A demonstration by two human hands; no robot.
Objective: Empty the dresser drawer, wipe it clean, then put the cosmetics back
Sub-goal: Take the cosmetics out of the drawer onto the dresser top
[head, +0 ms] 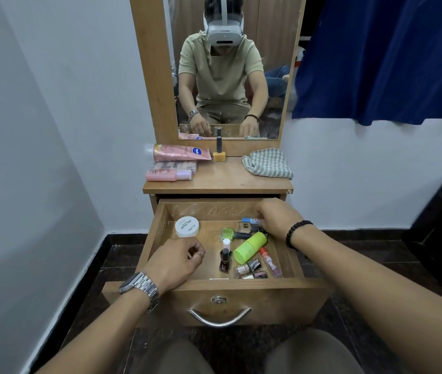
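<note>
Atop dresser (222,182): two tubes (180,152); one cloth (268,163)

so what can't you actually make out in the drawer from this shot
Head view:
- Right hand: its fingertips curl out of sight over the small items at the back, so any grip is unclear.
- Round white jar: lid print too small to read fully.
- Open wooden drawer: near floor hidden behind its front panel.

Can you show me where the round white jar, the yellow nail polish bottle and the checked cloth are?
round white jar (187,226): head view, on its lid.
yellow nail polish bottle (219,156): head view, on its yellow glass base.
checked cloth (267,163): head view, on its crumpled middle.
</note>
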